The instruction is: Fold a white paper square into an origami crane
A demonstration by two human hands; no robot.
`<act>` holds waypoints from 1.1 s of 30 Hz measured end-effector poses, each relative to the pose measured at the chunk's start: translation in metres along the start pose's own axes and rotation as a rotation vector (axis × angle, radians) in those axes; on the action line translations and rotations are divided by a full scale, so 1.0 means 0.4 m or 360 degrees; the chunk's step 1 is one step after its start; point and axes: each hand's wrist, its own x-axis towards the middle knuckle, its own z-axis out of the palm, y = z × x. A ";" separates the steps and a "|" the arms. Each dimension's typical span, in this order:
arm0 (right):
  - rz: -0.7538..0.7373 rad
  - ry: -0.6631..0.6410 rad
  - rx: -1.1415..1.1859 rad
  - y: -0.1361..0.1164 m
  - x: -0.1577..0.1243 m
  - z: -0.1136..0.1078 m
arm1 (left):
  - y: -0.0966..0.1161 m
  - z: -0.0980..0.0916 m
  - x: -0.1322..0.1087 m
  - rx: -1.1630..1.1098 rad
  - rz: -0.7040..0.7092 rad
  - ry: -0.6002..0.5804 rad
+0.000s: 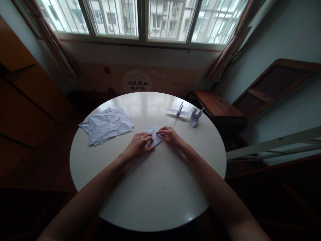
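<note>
A small folded piece of white paper (153, 134) lies near the middle of the round white table (150, 187). My left hand (138, 144) rests on its left side, fingers curled and pressing the paper down. My right hand (170, 135) pinches the paper's right edge with bent fingers. Both hands meet over the paper, which is partly hidden beneath them.
A stack of creased white sheets (107, 125) lies at the table's left. Two folded paper cranes (179, 111) (196, 117) stand at the far right. A wooden bench (217, 108) sits beyond the table's right edge, under the window.
</note>
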 end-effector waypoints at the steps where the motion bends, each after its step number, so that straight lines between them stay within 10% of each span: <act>1: 0.0000 0.0005 -0.0002 0.000 0.000 0.001 | 0.001 -0.001 0.000 -0.0005 -0.0001 -0.0001; 33: -0.0175 0.0051 0.0140 -0.040 -0.002 -0.010 | 0.006 -0.009 0.006 -0.0046 -0.0038 0.0069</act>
